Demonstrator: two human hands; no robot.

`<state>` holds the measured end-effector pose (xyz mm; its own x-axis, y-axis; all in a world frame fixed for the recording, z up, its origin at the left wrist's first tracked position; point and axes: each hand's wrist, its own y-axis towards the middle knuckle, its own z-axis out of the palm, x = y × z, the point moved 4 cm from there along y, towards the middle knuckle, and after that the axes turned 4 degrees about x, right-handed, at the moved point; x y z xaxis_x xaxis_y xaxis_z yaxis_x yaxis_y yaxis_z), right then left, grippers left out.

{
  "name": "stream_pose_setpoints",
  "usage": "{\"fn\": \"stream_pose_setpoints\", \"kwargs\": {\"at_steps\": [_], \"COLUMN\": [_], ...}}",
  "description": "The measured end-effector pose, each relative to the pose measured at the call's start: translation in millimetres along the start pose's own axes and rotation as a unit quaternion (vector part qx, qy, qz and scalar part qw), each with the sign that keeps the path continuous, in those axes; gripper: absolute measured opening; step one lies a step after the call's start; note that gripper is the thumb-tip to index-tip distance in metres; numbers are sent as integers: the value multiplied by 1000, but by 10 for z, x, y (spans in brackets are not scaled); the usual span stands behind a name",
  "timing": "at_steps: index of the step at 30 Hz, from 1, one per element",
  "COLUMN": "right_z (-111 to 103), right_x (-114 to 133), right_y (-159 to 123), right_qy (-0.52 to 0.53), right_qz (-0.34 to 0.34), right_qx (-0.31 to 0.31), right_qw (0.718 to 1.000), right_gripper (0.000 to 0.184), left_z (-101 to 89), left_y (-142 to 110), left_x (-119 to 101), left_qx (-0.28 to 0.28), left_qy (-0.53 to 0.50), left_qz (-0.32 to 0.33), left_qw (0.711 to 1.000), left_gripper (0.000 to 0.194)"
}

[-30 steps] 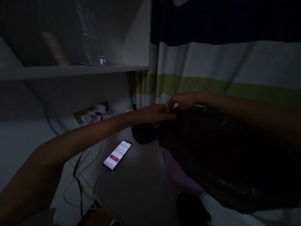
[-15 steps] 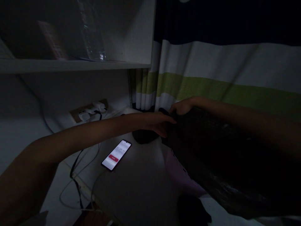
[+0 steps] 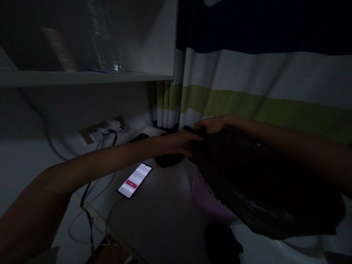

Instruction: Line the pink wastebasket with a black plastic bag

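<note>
both hands meet at the far edge of a dark garment

left hand (image 3: 183, 142) and right hand (image 3: 210, 124), arms outstretched, seem to pinch the black garment (image 3: 255, 179) draped over a pale perforated basket (image 3: 205, 196); striped curtain (image 3: 247, 91) close behind, open desk (image 3: 159, 216) with lit phone (image 3: 134, 180) to the left.

Large dark, almost black plastic bag (image 3: 264, 183), crinkly with faint glossy highlights, draped loosely over a pale pink perforated plastic basket (image 3: 205, 194). Bag spreads wide from centre to right edge, folds sagging down the near side. Its far left edge is bunched up and raised. Only a strip of the basket's holed wall shows under the bag; scene very dim, details unclear.
</note>
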<state>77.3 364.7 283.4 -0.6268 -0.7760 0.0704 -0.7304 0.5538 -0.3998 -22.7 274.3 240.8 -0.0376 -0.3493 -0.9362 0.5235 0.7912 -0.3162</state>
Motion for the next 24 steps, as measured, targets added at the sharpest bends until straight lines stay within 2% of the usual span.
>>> {"fn": "stream_pose_setpoints", "kwargs": {"at_steps": [2, 5, 7, 8, 9, 10, 11, 12, 14, 16, 18, 20, 22, 24], "right_z": [-31, -134, -191, -204, -202, -184, -148, -89, 81, 287, 505, 700, 845, 928], "right_x": [15, 67, 163, 234, 320, 412, 508, 601, 770, 888, 939, 943, 942, 965], "right_y": [-104, -376, -645, -803, -971, -1143, -1315, -1476, -1756, -1978, -2136, -2236, -2294, -2328], "right_qy": [-11, -33, -41, -42, -39, -33, -20, 9, 14, -45, -134, -206, -236, -237], "right_qz": [-10, -15, -23, -27, -33, -36, -38, -45, -55, -59, -42, -10, 14, 21], "right_qx": [-20, -93, -152, -182, -210, -235, -257, -269, -279, -302, -328, -342, -344, -344], "right_qw": [1000, 995, 987, 982, 976, 971, 965, 962, 958, 950, 934, 917, 909, 909], "right_gripper": [38, 58, 56, 51, 46, 42, 40, 38, 35, 33, 39, 46, 48, 45], "left_z": [-6, -21, -66, -89, -98, -79, -25, 58, 269, 471, 627, 733, 797, 834], "left_y": [-44, -189, -332, -415, -504, -594, -681, -761, -891, -970, -993, -975, -942, -914], "left_x": [-1, -13, -51, -94, -153, -215, -269, -303, -304, -253, -200, -150, -101, -58], "left_qx": [6, 7, -37, -72, -110, -137, -148, -136, -66, 8, 39, 37, 23, 9], "left_qy": [29, 107, 212, 289, 376, 463, 543, 607, 685, 718, 734, 747, 757, 761], "left_qz": [12, 24, 50, 82, 130, 187, 252, 318, 431, 494, 512, 510, 513, 531], "left_qw": [999, 994, 975, 951, 911, 855, 787, 715, 584, 491, 444, 425, 405, 373], "left_gripper": [20, 45, 59, 63, 64, 62, 59, 54, 43, 37, 34, 35, 34, 30]}}
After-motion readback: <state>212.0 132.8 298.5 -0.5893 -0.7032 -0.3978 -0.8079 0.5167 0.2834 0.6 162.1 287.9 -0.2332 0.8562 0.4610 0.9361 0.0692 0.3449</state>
